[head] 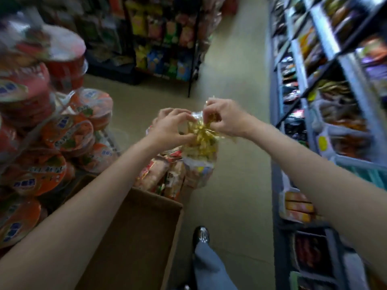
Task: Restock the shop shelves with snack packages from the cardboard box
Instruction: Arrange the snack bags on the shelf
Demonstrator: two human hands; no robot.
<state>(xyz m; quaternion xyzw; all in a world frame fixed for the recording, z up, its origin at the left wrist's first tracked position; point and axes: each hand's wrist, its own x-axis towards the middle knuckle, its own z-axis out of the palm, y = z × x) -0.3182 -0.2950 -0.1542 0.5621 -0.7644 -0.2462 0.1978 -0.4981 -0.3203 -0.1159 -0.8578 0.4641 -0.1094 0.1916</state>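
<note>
Both hands are pinching the gathered gold-tied neck of one snack package [200,147]: left hand [171,126] and right hand [225,118] fingers clamped there. The package is hanging lengthwise below them, above the cardboard box [134,231], the shelves [326,126] lying nearer the right hand.

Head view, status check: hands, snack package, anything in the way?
Left hand and right hand both pinch the snack package at its gold tie. Package held above the cardboard box, not shelved. Aisle floor ahead looks unobstructed.
</note>
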